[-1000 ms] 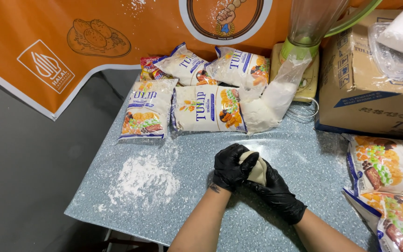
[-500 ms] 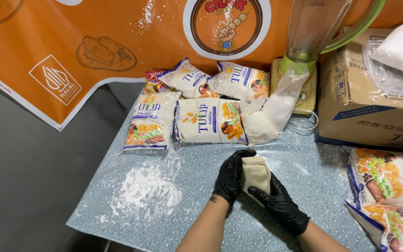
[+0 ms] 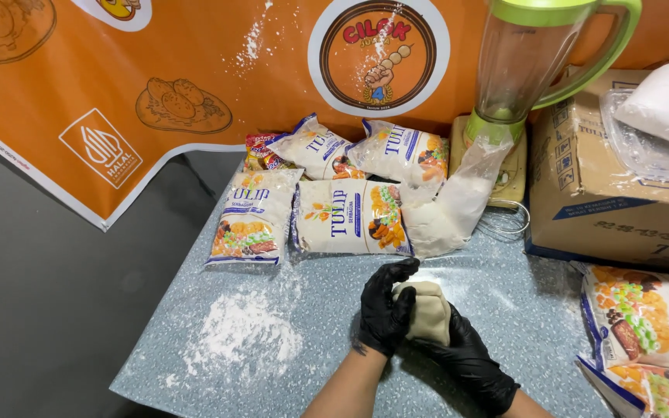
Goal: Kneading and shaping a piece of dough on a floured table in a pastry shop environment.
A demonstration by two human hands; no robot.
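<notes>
Both my hands wear black gloves and hold one pale beige lump of dough (image 3: 427, 311) just above the speckled blue-grey table (image 3: 505, 310). My left hand (image 3: 385, 310) wraps its left side, thumb over the top. My right hand (image 3: 470, 360) cups it from below and the right. A patch of loose white flour (image 3: 241, 337) lies on the table to the left of my hands.
Several white flour packets (image 3: 350, 217) and an open clear bag of flour (image 3: 451, 209) lie behind my hands. A blender with a green handle (image 3: 528, 70) stands at the back, a cardboard box (image 3: 621, 186) at right, more packets (image 3: 644, 325) at the right edge. An orange banner (image 3: 195, 70) covers the wall.
My hands have turned and pressed the dough, which now shows more between the gloves. The view has shifted so the table things sit lower in the picture.
</notes>
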